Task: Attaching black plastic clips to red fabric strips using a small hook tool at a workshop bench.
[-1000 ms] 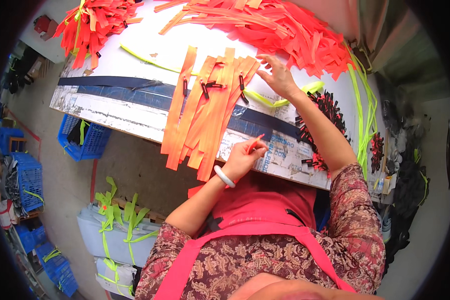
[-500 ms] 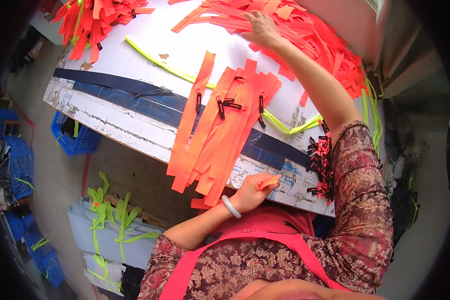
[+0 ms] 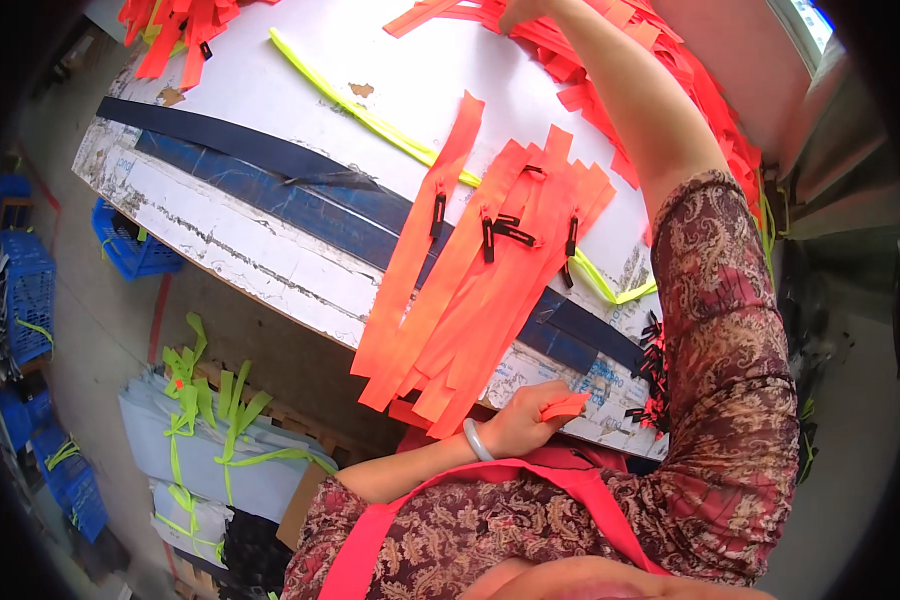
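My left hand point(image 3: 518, 420), with a pale bangle at the wrist, is closed around the end of an orange zipper point(image 3: 567, 406) at the table's near edge. Beside it, several orange zippers point(image 3: 460, 320) with black pulls point(image 3: 489, 240) lie fanned in a loose stack, their lower ends hanging over the edge. My right arm stretches to the far side, where my right hand point(image 3: 532, 8) is at a big heap of orange zippers point(image 3: 635, 70). The top of the picture cuts off most of that hand, so its fingers are largely hidden.
A yellow-green cord point(image 3: 355, 110) and a dark blue strip point(image 3: 240, 152) cross the white worktable point(image 3: 220, 235). Black pulls point(image 3: 653, 375) are piled by my right sleeve. Another orange bunch point(image 3: 185, 35) lies far left. Blue crates point(image 3: 130, 245) and tied grey bundles point(image 3: 270, 470) stand below.
My right hand has gone farther away, partly out of the picture at the heap. My left hand still grips the zipper. The whole view has shifted slightly.
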Demonstrator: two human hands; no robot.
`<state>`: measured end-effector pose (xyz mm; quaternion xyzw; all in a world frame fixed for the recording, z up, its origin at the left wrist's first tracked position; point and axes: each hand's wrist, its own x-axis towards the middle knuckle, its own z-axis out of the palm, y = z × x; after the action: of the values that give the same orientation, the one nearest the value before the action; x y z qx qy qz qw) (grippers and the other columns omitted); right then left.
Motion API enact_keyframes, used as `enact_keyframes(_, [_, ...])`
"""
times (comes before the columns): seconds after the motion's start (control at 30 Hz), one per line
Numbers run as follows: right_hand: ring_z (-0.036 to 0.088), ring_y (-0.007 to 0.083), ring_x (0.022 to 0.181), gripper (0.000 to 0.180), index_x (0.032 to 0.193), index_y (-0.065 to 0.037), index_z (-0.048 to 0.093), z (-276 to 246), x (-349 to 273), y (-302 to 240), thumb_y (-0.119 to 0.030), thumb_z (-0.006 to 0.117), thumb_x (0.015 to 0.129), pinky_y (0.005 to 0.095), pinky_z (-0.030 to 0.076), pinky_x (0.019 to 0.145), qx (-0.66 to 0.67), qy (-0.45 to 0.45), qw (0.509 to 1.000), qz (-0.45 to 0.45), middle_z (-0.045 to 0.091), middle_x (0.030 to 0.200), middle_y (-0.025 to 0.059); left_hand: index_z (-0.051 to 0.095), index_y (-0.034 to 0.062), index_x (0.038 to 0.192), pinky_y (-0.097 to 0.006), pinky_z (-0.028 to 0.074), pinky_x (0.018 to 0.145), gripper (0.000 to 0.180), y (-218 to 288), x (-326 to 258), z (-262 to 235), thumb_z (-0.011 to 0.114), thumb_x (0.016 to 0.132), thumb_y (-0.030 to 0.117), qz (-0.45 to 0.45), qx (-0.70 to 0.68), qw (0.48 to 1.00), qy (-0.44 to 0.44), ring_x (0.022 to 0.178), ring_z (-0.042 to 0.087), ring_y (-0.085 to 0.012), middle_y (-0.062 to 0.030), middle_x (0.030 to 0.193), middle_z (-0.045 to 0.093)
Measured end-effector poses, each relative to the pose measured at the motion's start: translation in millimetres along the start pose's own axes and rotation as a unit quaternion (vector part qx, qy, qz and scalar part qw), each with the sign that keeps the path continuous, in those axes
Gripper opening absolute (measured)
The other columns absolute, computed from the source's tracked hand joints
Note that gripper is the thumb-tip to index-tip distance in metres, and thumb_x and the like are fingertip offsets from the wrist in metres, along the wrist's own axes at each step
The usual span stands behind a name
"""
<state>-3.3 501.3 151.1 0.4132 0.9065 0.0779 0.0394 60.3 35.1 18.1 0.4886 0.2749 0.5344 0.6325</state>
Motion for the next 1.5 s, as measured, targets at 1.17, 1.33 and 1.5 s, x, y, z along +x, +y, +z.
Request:
enact_keyframes(1.17, [0.061, 0.0321, 0.084, 0.030, 0.107, -0.001, 0.055, -191.4, -194.8, 181.8, -0.027, 0.051, 0.092, 0.0404, 0.048, 0.078, 0.024, 0.807, 0.589, -0.031, 0.065, 0.091, 0.0082, 0.063, -0.0003, 0.094, -0.026, 0.046, 0.069, 0.010, -3.7, -1.7, 15.1, 0.059, 0.089, 0.008, -0.030, 0.029, 0.998, 0.052, 0.074, 0.056, -0.0111, -0.0045, 0.079, 0.062])
enact_keyframes(1.33, [0.058, 0.0211, 0.073, 0.016, 0.096, -0.007, 0.054, -233.8, -325.4, 112.2, -0.022, 0.053, 0.092, 0.0333, 0.048, 0.071, 0.450, 0.623, 0.639, -0.032, 0.059, 0.080, 0.0041, 0.062, 0.0020, 0.103, -0.019, 0.031, 0.043, 0.023, -12.3, -4.2, 13.4, 0.052, 0.097, 0.022, -0.104, -0.124, 0.986, 0.045, 0.047, 0.040, -0.0025, 0.0009, 0.071, 0.057])
enact_keyframes(1.5, [0.056, 0.0146, 0.067, 0.009, 0.088, -0.010, 0.053, -244.2, -413.1, 30.7, -0.018, 0.055, 0.091, 0.0289, 0.047, 0.066, 0.685, 0.416, 0.598, -0.001, 0.054, 0.071, 0.0018, 0.056, 0.0009, 0.113, -0.019, 0.031, 0.043, 0.041, -2.2, 0.3, 9.8, 0.054, 0.094, 0.037, -0.131, -0.144, 0.975, 0.102, 0.051, 0.042, -0.0043, -0.0036, 0.088, 0.059])
